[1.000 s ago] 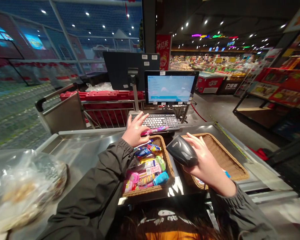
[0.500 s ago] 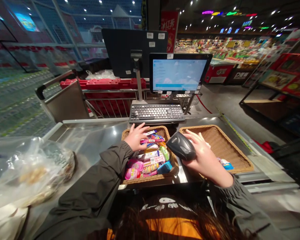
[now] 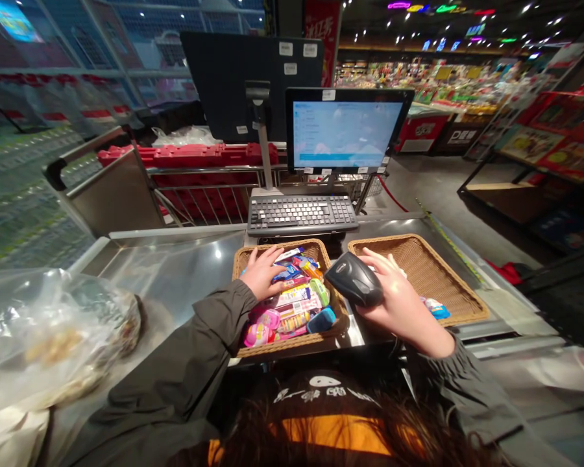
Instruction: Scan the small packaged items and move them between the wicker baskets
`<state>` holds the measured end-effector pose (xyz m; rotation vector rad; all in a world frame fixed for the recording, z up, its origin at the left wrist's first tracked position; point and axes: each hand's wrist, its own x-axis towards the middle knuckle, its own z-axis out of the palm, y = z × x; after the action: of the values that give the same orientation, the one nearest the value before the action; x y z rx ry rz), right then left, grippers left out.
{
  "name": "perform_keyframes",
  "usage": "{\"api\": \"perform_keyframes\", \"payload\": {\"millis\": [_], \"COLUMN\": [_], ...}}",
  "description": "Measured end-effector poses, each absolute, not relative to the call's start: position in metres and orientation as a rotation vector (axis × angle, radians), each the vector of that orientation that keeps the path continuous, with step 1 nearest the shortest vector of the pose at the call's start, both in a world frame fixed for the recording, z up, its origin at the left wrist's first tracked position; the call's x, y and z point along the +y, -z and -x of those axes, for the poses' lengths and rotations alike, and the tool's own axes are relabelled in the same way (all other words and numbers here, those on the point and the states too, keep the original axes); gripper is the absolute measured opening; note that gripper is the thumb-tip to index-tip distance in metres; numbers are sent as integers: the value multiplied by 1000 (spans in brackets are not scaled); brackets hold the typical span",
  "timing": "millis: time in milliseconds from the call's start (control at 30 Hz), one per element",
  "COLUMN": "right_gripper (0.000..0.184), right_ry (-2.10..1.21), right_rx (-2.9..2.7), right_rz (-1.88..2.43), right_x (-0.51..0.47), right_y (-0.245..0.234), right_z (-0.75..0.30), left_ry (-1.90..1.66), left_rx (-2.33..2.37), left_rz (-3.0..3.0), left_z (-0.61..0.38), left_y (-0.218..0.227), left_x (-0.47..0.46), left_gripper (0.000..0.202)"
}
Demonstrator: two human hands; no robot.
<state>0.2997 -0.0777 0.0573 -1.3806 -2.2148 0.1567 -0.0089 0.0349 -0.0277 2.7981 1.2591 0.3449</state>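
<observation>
My left hand point(image 3: 261, 274) lies over the left side of a wicker basket point(image 3: 241, 353), fingers spread on the small packs inside. Several colourful sweets packets point(image 3: 292, 297) fill that basket, among them pink packs point(image 3: 257, 334) and a blue one point(image 3: 320, 320). What sits right under my left fingertips is hidden. My right hand point(image 3: 403, 303) grips a black handheld barcode scanner point(image 3: 354, 279), its head turned toward the filled basket. Behind the right hand, a second wicker basket point(image 3: 435, 267) holds a blue and white packet point(image 3: 437, 308), partly covered by my hand.
Beyond the baskets stand a keyboard point(image 3: 302, 214) and a lit screen point(image 3: 345, 133), with a larger dark monitor point(image 3: 224, 84) behind. Clear plastic bags point(image 3: 53, 324) lie on the metal counter point(image 3: 189, 259) at left. A trolley point(image 3: 117, 188) is past the counter.
The pink stick-shaped pack by my left fingers has dropped lower among the others, and a blue packet now shows there. My right hand keeps the scanner in nearly the same place. The view has tilted slightly.
</observation>
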Motion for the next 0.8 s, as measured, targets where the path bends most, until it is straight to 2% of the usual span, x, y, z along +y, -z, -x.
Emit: {"api": "perform_keyframes", "payload": {"millis": [367, 633, 800], "right_gripper": [56, 60, 62], "right_ry": [87, 129, 81], "right_rx": [-1882, -1759, -1742], "right_rz": [1642, 1770, 1789], "right_x": [-100, -126, -127], "right_y": [-60, -54, -47], "right_z": [-385, -433, -455], "left_ry": [-505, -239, 77], "left_rx": [845, 484, 358], "left_rz": [-2935, -2966, -2928], "left_z": [-39, -160, -253], "left_y": [-30, -25, 1], "left_x": [24, 38, 32], "left_gripper": [37, 40, 39]}}
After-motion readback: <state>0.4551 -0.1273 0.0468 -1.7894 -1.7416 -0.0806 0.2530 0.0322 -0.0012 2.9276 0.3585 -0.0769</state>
